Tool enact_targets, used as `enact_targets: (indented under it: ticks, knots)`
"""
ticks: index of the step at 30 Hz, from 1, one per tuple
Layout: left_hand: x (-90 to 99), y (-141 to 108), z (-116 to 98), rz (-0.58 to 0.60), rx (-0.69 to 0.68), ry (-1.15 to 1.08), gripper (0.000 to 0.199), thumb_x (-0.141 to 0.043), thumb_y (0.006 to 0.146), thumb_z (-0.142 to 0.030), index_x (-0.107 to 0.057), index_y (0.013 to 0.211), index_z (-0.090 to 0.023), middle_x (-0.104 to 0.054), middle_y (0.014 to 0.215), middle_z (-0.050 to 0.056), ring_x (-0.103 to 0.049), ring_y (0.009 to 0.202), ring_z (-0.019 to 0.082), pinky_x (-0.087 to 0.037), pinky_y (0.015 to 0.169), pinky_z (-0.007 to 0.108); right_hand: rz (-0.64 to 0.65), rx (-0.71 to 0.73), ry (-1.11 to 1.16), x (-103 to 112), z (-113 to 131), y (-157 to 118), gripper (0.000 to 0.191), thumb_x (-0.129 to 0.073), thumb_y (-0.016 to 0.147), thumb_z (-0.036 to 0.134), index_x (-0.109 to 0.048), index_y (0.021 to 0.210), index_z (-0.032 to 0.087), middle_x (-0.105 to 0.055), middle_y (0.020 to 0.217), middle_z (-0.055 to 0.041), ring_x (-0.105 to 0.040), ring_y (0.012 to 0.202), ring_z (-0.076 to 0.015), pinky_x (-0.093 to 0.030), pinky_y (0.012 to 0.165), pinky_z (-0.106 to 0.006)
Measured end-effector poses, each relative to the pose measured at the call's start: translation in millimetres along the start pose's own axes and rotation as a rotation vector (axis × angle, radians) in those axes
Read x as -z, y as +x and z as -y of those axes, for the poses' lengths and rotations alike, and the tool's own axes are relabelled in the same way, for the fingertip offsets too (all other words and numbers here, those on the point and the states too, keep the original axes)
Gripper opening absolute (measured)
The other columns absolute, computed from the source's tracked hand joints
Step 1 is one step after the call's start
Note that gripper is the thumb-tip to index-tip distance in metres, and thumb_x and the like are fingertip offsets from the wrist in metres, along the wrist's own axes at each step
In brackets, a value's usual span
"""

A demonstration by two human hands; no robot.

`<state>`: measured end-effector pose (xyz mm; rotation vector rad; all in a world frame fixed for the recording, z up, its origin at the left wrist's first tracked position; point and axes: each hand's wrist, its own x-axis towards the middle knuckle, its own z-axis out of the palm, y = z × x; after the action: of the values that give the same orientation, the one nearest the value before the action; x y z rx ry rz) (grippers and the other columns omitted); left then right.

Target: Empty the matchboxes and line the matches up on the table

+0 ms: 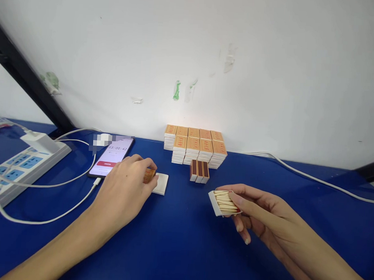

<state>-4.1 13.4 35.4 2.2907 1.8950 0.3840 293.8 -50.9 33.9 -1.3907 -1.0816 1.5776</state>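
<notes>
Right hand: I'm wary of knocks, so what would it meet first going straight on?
Probably the three matchboxes standing on edge, ahead of the right hand and the tray of matches it holds, though depth is unclear.

item one: left hand (130, 179), bare, slender, five-fingered, with a single small round spot (127, 175) on its back and a smooth thumbnail (156, 178). item two: left forearm (72, 238), bare, slim, tapering toward the wrist. item three: right hand (264, 211), bare, slim-fingered, with rounded fingernails (247, 241). item four: right forearm (321, 255), bare, slim, smooth, likewise narrowing toward the wrist.
</notes>
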Motion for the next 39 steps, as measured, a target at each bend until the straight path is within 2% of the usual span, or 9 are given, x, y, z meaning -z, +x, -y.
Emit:
enact_targets:
  ticks: [9, 14, 17, 21, 24, 27, 31, 36, 39]
  knots:
    - [1.5, 1, -3, -0.091, 0.024, -0.058, 0.028, -0.065, 0.106, -0.045, -0.078, 0.115, -0.022, -0.075, 0.110, 0.010, -0.073, 0.108, 0.037, -0.054, 0.092, 0.051, 0.011, 0.000, 0.011, 0, 0, 2, 0.048, -0.083, 0.094, 0.061, -0.084, 0.124, 0.024, -0.072, 0.085, -0.0036, -0.059, 0.068, -0.0150, -0.051, 0.061, -0.028]
    - [0.8, -11, -20, -0.354, -0.242, -0.258, 0.019, -0.064, 0.109, -0.038, -0.073, 0.118, -0.023, -0.073, 0.120, 0.009, -0.070, 0.113, 0.029, -0.056, 0.101, 0.045, 0.086, -0.015, 0.015, -5, -1, -1, 0.045, -0.083, 0.095, 0.058, -0.083, 0.125, 0.024, -0.073, 0.085, -0.0038, -0.062, 0.068, -0.0152, -0.053, 0.059, -0.027]
    - [-2.3, -29, -37, -0.177, -0.489, -0.500, 0.037, -0.075, 0.103, -0.039, -0.066, 0.138, -0.030, -0.070, 0.129, 0.005, -0.072, 0.104, 0.020, -0.061, 0.091, 0.033, 0.203, -0.028, -0.005, -9, -4, -4, 0.044, -0.082, 0.097, 0.058, -0.083, 0.125, 0.024, -0.073, 0.084, -0.0035, -0.064, 0.064, -0.0147, -0.055, 0.059, -0.028]
    - [-8.2, -44, -48, 0.188, -0.524, -0.762, 0.082, -0.098, 0.083, -0.046, -0.059, 0.155, -0.044, -0.064, 0.150, 0.001, -0.073, 0.119, 0.021, -0.063, 0.105, 0.032, 0.328, -0.007, -0.038, -11, -8, -7, 0.039, -0.077, 0.101, 0.055, -0.083, 0.124, 0.024, -0.072, 0.088, -0.0023, -0.064, 0.065, -0.0124, -0.056, 0.063, -0.027]
    - [-11.8, -41, -47, 0.318, -0.501, -0.912, 0.086, -0.106, 0.072, -0.039, -0.068, 0.149, -0.047, -0.061, 0.158, 0.001, -0.073, 0.127, 0.025, -0.061, 0.112, 0.038, 0.382, -0.009, -0.048, -10, -7, -7, 0.039, -0.075, 0.104, 0.053, -0.082, 0.130, 0.025, -0.070, 0.087, -0.0011, -0.063, 0.069, -0.0123, -0.057, 0.064, -0.025]
    - [-15.2, -36, -45, 0.416, -0.453, -1.013, 0.079, -0.107, 0.068, -0.028, -0.077, 0.139, -0.045, -0.063, 0.155, 0.005, -0.078, 0.114, 0.025, -0.067, 0.101, 0.040, 0.436, -0.023, -0.069, -8, -4, -6, 0.038, -0.075, 0.105, 0.051, -0.081, 0.131, 0.025, -0.070, 0.091, -0.0012, -0.063, 0.068, -0.0112, -0.057, 0.063, -0.024]
    - [-19.8, -35, -45, 0.515, -0.394, -1.121, 0.065, -0.106, 0.069, -0.022, -0.082, 0.127, -0.036, -0.077, 0.104, 0.005, -0.070, 0.135, 0.034, -0.067, 0.102, 0.044, 0.460, -0.037, -0.079, -7, -3, -8, 0.038, -0.072, 0.107, 0.052, -0.080, 0.131, 0.024, -0.074, 0.094, -0.0028, -0.065, 0.067, -0.0114, -0.058, 0.065, -0.025]
    - [-22.7, -37, -45, 0.492, -0.342, -1.224, 0.067, -0.109, 0.061, -0.019, -0.083, 0.121, -0.032, -0.064, 0.152, 0.009, -0.076, 0.084, 0.014, -0.071, 0.086, 0.035, 0.360, -0.080, 0.028, 0, -7, -11, 0.059, -0.049, 0.112, 0.068, -0.075, 0.136, 0.021, -0.077, 0.097, -0.0086, -0.074, 0.076, -0.0203, -0.062, 0.067, -0.033]
    - [-24.2, -36, -44, 0.397, -0.353, -1.244, 0.068, -0.109, 0.060, -0.013, -0.081, 0.120, -0.032, -0.066, 0.149, 0.008, -0.075, 0.089, 0.014, -0.069, 0.087, 0.033, 0.323, -0.058, 0.020, 11, -5, -8, 0.050, -0.056, 0.111, 0.061, -0.075, 0.137, 0.022, -0.078, 0.102, -0.0081, -0.075, 0.083, -0.0212, -0.063, 0.077, -0.036]
